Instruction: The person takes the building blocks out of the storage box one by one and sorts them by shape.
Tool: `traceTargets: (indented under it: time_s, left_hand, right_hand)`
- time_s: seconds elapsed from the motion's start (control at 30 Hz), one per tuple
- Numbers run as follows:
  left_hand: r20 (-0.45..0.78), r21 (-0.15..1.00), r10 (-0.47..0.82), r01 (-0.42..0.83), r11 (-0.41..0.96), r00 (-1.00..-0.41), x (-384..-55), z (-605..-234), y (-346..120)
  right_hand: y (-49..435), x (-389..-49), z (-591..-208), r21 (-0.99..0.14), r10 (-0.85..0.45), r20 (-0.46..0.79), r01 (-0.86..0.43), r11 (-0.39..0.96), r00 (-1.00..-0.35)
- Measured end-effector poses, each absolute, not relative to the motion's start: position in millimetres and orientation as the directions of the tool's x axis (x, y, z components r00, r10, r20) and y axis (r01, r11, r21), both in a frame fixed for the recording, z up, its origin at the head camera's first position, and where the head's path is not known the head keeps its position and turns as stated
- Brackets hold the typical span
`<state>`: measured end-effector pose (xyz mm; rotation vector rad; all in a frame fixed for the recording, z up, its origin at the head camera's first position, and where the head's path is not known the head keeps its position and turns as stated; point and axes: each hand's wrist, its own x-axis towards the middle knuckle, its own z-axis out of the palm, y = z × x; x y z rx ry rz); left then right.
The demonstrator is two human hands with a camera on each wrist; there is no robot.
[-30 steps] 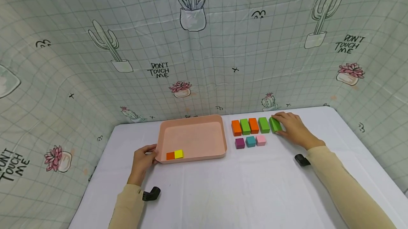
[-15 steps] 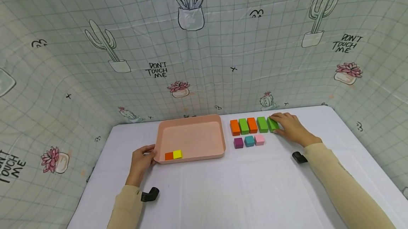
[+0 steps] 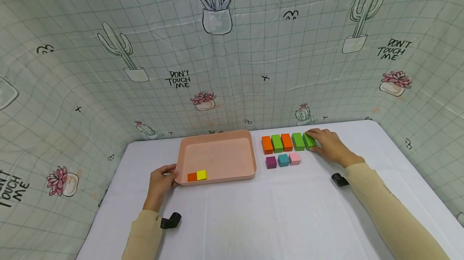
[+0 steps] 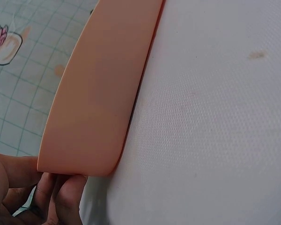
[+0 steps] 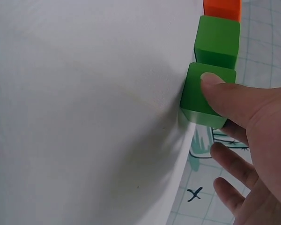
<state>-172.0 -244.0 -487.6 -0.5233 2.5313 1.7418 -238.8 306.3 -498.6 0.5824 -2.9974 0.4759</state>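
Observation:
In the head view my left hand [image 3: 161, 185] grips the near left corner of a pink tray [image 3: 217, 153]. The left wrist view has the fingers [image 4: 68, 194] curled against the tray's outer wall [image 4: 91, 108]. On the far right of the table, my right hand [image 3: 330, 145] pinches a green block [image 3: 309, 141] at the end of a row. Up close, the thumb [image 5: 225, 93] lies on the near face of that block, with other fingers partly hidden behind it. A second green block [image 5: 218, 40] stands right beside it.
The row also includes an orange block [image 3: 267, 145], another green one [image 3: 277, 143] and another orange one [image 3: 286, 142]. Before it sit purple [image 3: 271, 162], teal [image 3: 283, 159] and pink cubes [image 3: 295, 158]. Orange [image 3: 192, 177] and yellow blocks [image 3: 201, 175] lie in the tray. A patterned cloth [image 3: 235, 58] hangs behind.
My right hand has moved the green block slightly left, closer to its neighbour in the row. The left hand stays at the tray. The head view has shifted a little.

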Motion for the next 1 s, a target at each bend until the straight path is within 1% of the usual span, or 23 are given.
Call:
traceTargets:
  time_s: [0.17, 0.3, 0.43, 0.57, 0.8, 1.0]
  left_hand:
    - [-0.202, 0.908, -0.254, -0.278, 0.314, -0.946, -172, -488, -243]
    - [-0.204, 0.905, -0.26, -0.283, 0.317, -0.944, -173, -488, -242]
    - [-0.207, 0.905, -0.261, -0.286, 0.315, -0.943, -173, -487, -241]
    - [-0.213, 0.905, -0.264, -0.292, 0.31, -0.941, -172, -486, -242]
    - [-0.223, 0.899, -0.274, -0.306, 0.314, -0.936, -172, -486, -242]
    - [-0.22, 0.897, -0.281, -0.307, 0.317, -0.934, -171, -488, -244]
  right_hand:
    - [306, -232, -497, -0.284, -0.337, 0.13, -0.36, 0.889, -0.933]
    - [299, -222, -487, -0.28, -0.334, 0.205, -0.382, 0.881, -0.92]
    - [280, -211, -477, -0.274, -0.374, 0.302, -0.455, 0.847, -0.877]
    - [255, -203, -471, -0.263, -0.425, 0.363, -0.529, 0.807, -0.829]
    - [215, -194, -469, -0.26, -0.512, 0.414, -0.637, 0.726, -0.753]
    - [187, -192, -471, -0.257, -0.561, 0.425, -0.689, 0.678, -0.71]
